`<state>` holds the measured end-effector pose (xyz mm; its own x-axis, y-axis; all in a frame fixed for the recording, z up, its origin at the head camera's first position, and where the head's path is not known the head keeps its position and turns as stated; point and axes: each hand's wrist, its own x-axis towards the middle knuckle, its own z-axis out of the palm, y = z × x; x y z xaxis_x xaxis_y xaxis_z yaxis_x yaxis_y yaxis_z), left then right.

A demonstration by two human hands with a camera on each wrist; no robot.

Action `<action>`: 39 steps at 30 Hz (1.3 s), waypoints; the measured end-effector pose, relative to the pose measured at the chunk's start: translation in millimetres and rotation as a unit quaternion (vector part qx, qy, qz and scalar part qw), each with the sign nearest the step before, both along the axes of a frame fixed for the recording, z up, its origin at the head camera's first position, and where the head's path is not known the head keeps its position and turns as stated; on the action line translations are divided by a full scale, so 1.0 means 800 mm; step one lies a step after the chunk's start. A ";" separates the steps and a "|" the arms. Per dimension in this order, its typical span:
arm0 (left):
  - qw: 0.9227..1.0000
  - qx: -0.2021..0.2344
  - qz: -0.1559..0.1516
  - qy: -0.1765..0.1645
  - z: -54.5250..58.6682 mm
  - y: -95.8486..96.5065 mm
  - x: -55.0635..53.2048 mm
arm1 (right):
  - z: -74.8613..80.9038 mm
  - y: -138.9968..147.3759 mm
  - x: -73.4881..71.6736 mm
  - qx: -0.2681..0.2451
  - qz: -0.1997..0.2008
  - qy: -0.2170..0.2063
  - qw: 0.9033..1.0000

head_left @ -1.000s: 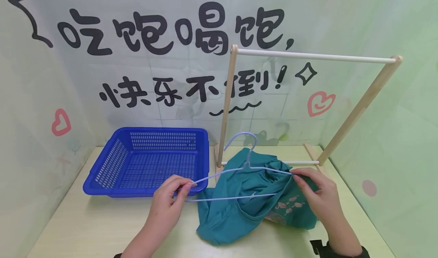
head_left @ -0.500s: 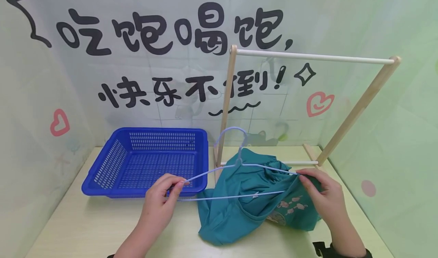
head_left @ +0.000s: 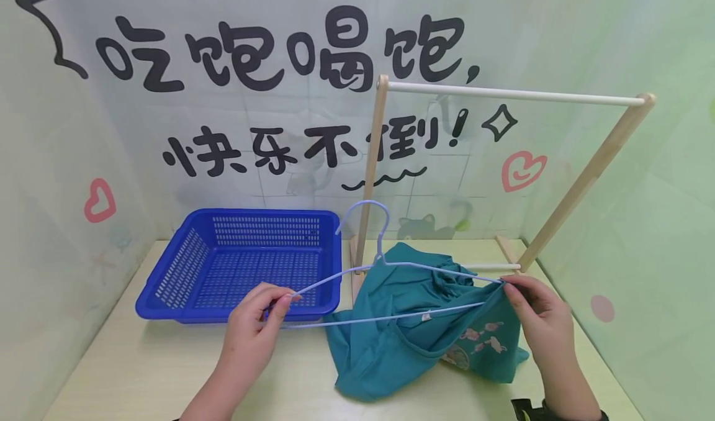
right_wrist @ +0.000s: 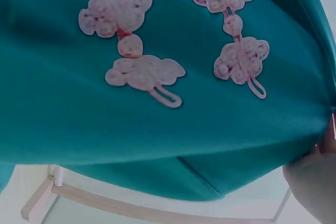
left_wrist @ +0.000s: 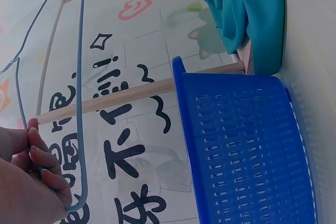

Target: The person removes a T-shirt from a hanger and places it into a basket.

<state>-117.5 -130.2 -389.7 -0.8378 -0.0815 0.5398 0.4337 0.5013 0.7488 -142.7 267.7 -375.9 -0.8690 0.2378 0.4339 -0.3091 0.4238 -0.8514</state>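
My left hand [head_left: 254, 321] grips the left end of a light blue clothes hanger [head_left: 341, 320], its hook pointing up. With thumb and fingers, my right hand [head_left: 544, 318] pinches the edge of a teal garment [head_left: 385, 359] where the hanger's right end goes in under the cloth. The garment lies bunched on the table, partly lifted at the right, with pink floral knot trims [right_wrist: 241, 59] on its front. In the left wrist view, curled fingers [left_wrist: 44, 158] hold the hanger's bent end. The hanger's right tip is hidden inside the cloth.
A blue plastic basket [head_left: 145, 303] with slotted walls stands at the left on the pale table [head_left: 112, 371]. Behind the garment rises a wooden rack with a white top bar [head_left: 514, 94]. Printed wall panels close in the back and sides.
The hanger has shifted left and tilted, its hook moving left and up. My right hand has moved right, drawing the garment's edge out along the hanger's arm; my left hand has moved left.
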 end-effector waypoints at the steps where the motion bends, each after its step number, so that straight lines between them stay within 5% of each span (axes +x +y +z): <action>1: 1.000 -0.001 0.000 0.007 0.000 -0.001 0.000 | -0.001 0.001 0.000 -0.010 -0.001 0.000 1.000; 7: 0.999 -0.009 0.004 0.044 -0.002 -0.004 0.000 | -0.005 0.005 -0.002 -0.040 -0.017 -0.002 0.999; 14: 0.999 0.026 0.013 0.039 -0.004 -0.003 0.000 | -0.011 0.008 -0.004 -0.069 -0.042 -0.031 0.996; 18: 0.998 0.046 0.007 0.038 -0.007 0.000 0.000 | -0.013 0.009 -0.004 -0.044 -0.057 -0.045 0.996; 31: 0.998 0.054 0.001 0.013 -0.005 0.003 0.003 | -0.022 0.007 -0.008 0.033 -0.010 -0.027 0.999; 39: 0.999 0.051 -0.005 0.005 -0.007 0.005 0.002 | -0.015 0.005 -0.006 -0.012 -0.022 -0.002 1.000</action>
